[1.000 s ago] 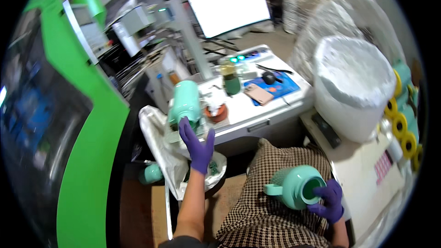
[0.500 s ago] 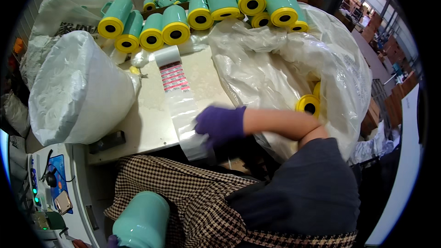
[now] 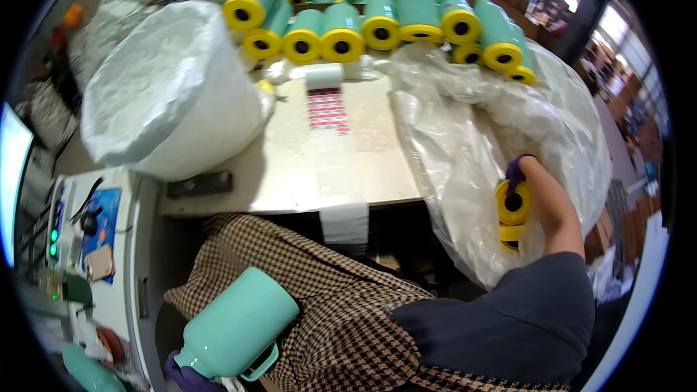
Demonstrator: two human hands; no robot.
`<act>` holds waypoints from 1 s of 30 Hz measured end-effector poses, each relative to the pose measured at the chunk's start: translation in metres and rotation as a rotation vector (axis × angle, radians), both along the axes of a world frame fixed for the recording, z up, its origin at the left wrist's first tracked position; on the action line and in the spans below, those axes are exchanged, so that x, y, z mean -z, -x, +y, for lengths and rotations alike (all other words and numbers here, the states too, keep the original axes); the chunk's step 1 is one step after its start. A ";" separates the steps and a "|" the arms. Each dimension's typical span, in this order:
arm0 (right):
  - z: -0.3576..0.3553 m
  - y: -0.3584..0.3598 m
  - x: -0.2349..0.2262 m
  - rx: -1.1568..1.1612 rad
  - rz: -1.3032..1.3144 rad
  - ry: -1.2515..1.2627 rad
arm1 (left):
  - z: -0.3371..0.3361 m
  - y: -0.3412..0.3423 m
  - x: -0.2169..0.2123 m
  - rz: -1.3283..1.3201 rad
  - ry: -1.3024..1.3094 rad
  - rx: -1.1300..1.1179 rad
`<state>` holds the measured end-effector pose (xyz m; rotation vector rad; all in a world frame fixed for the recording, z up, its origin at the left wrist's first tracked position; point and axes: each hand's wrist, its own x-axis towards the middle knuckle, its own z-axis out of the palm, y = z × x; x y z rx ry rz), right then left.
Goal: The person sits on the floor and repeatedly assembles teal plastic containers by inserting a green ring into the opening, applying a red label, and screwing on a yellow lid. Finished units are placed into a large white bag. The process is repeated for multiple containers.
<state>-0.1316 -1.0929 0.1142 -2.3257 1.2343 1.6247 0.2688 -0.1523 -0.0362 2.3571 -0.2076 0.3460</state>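
Observation:
My left hand [image 3: 190, 375], in a purple glove, is closed round the narrow end of a mint-green jug [image 3: 243, 323] at the lower left. The jug lies tilted over my lap, its wide end up to the right and its handle underneath. At the right, my right hand [image 3: 516, 171], also gloved in purple, reaches into a large clear plastic bag [image 3: 454, 145]. Its fingers bend over the rim of a yellow round base [image 3: 513, 210] with a dark centre. A second yellow base [image 3: 510, 236] sits just below. Whether jugs are attached to these bases is hidden.
Several mint-green jugs with yellow bases [image 3: 342, 43] lie along the table's back. A label strip [image 3: 329, 112] runs from its roll over the front edge of the white table [image 3: 283, 167]. A white sack [image 3: 174, 101] stands left, near a dark block [image 3: 200, 184].
My right hand has moved from the label strip into the bag, onto a yellow base. My left hand has raised the jug, showing more of it. The view has shifted.

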 end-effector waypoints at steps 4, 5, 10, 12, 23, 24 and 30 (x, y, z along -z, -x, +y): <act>0.006 -0.051 -0.056 -0.126 -0.424 0.276 | -0.080 0.056 -0.063 -0.029 0.546 -0.020; 0.043 -0.102 -0.092 -0.239 -0.682 0.347 | -0.074 0.063 -0.050 -0.055 0.541 -0.114; 0.175 -0.282 -0.106 -0.075 -1.637 -0.159 | -0.083 0.095 -0.026 -0.228 0.534 -0.257; 0.208 -0.350 -0.041 0.048 -1.836 -0.522 | -0.121 0.108 -0.041 -0.252 0.414 -0.307; 0.320 -0.404 0.067 -0.989 -1.815 -0.198 | -0.135 0.130 -0.060 0.215 1.562 -0.111; 0.320 -0.402 0.081 -1.044 -1.758 -0.152 | -0.142 0.132 -0.067 0.239 1.617 -0.069; 0.346 -0.394 0.067 -0.646 -2.113 -0.295 | -0.169 0.117 -0.053 0.254 1.255 -0.236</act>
